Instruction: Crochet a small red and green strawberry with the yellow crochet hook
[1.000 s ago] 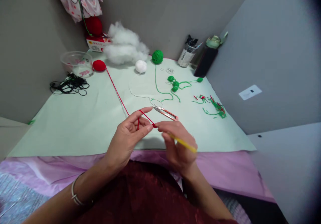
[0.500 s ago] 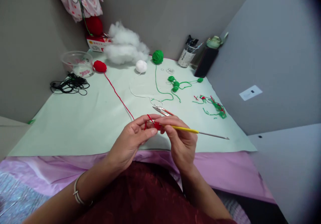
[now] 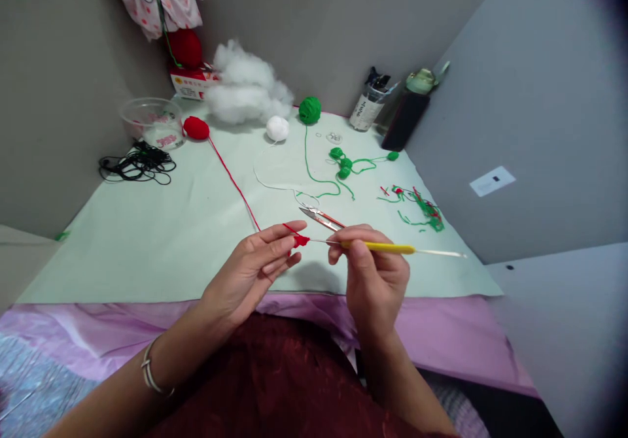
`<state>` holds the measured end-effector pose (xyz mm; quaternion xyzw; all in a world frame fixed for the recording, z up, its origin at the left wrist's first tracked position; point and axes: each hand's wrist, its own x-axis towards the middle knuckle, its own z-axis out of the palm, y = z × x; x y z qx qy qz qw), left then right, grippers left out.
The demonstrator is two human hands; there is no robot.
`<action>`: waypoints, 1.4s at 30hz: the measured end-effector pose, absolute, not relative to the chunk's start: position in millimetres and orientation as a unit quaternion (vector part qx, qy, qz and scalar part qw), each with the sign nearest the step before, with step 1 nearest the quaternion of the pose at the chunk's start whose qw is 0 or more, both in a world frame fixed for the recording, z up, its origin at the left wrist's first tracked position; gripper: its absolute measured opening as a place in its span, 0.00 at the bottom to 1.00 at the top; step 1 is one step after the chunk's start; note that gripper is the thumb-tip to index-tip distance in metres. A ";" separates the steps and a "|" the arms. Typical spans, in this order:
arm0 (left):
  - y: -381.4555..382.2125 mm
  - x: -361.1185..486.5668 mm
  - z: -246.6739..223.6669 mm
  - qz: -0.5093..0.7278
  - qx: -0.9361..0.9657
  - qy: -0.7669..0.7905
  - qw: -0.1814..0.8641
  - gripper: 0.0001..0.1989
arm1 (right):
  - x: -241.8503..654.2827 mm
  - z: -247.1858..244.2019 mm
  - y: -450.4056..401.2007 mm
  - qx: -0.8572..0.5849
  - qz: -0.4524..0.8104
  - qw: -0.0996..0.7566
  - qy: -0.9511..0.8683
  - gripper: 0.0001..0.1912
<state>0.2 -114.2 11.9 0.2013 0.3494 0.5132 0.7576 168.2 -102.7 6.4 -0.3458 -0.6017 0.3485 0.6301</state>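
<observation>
Between thumb and fingers, my left hand [image 3: 255, 265] pinches a small red crochet piece [image 3: 301, 240]. Red yarn [image 3: 235, 184] runs over its raised forefinger and back to a red yarn ball [image 3: 196, 128] at the far left. My right hand [image 3: 375, 271] is closed round the yellow grip of a crochet hook [image 3: 387, 248]. One thin metal end of the hook reaches left to the red piece; the other sticks out to the right. Just beyond my right hand lies a pair of thread snips [image 3: 321, 218] with orange handles, partly covered by the fingers.
White stuffing [image 3: 248, 88], a white yarn ball [image 3: 277, 129] and a green yarn ball [image 3: 309, 110] stand at the back. Green crocheted pieces [image 3: 345, 165] and yarn scraps [image 3: 429, 212] lie to the right. Black cord [image 3: 140, 163] sits by a clear tub [image 3: 152, 121]. A dark bottle [image 3: 406, 114] stands back right.
My right hand has moved right with the hook, away from my left hand. More of the hook's metal shaft shows between the hands. The red piece has shifted slightly left.
</observation>
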 end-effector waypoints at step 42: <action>-120.1 0.7 18.6 0.562 0.321 0.395 0.652 0.18 | 168.0 9.8 -108.2 -0.339 0.248 0.549 -0.722 0.11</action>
